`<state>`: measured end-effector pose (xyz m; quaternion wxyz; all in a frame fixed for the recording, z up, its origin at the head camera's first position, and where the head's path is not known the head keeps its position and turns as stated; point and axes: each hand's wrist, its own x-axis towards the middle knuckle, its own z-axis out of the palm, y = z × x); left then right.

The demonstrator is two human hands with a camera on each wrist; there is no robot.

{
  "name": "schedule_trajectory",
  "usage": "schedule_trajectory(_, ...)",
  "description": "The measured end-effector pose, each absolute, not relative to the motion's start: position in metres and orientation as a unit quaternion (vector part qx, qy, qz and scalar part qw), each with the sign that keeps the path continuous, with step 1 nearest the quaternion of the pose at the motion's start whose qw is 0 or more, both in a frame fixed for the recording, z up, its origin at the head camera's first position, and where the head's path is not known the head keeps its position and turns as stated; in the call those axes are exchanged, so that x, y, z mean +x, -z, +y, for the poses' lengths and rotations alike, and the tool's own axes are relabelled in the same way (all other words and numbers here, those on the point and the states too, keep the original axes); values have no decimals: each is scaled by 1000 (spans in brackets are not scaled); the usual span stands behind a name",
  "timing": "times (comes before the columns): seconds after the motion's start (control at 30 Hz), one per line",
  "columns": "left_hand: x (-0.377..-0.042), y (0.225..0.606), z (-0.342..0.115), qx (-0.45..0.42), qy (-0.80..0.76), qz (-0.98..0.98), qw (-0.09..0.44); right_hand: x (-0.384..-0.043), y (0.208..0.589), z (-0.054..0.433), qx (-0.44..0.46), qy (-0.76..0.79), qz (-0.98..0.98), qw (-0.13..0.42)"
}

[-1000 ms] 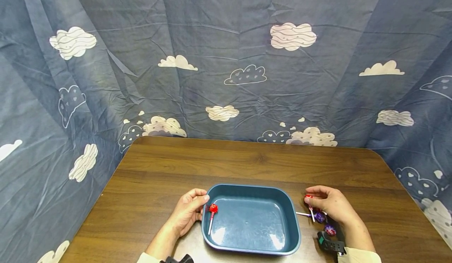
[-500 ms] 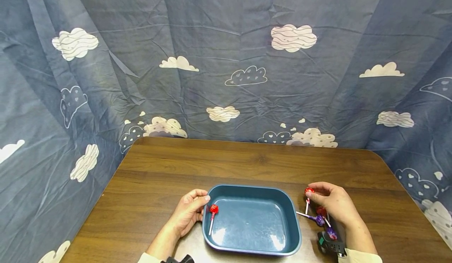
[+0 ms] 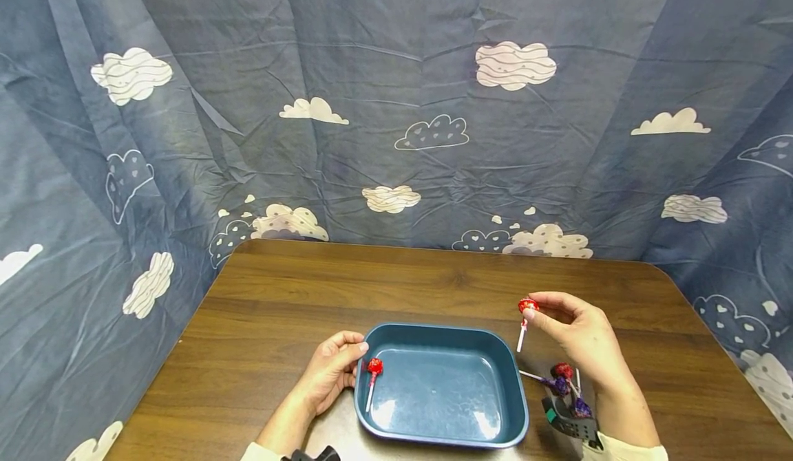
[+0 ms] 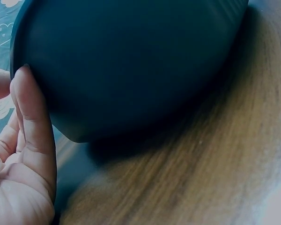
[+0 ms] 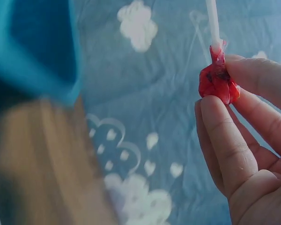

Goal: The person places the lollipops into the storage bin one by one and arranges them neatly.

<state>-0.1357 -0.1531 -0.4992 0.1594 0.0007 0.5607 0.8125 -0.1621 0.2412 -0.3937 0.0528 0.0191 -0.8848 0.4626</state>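
My right hand [image 3: 585, 334] pinches a red-wrapped lollipop [image 3: 529, 305] by its candy head, raised above the table to the right of the tray; its white stick points down. In the right wrist view the thumb and fingertips close round the red wrapper [image 5: 218, 82]. My left hand [image 3: 331, 371] grips the left rim of a blue plastic tray [image 3: 441, 442], thumb on the edge and fingers on the outside. The left wrist view has the thumb [image 4: 33, 108] against the tray wall [image 4: 131, 70]. Another red lollipop [image 3: 374, 366] lies inside the tray at its left end.
Right of the tray, under my right wrist, lie several more lollipops, with a dark red one [image 3: 562, 371] and purple ones [image 3: 559, 386] bunched together. A wooden table [image 3: 372, 282] carries everything. Behind it hangs a blue cloud-patterned cloth [image 3: 372, 165].
My right hand has lifted the red lollipop off the pile, up and slightly left, uncovering the dark red one. My left hand and the tray stay in place.
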Motion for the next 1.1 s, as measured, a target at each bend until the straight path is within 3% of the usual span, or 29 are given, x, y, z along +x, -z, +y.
schedule_trajectory(0.23, -135, 499, -153, 4, -815, 558, 160, -165, 378, 205, 71, -522, -848, 49)
schedule_trajectory(0.57, -136, 500, -154, 7, -813, 560, 159, -174, 386, 143, 118, -583, -803, -26)
schedule_trajectory(1.1, -137, 499, -153, 1, -812, 561, 161, -178, 416, 82, 197, -493, -842, -100)
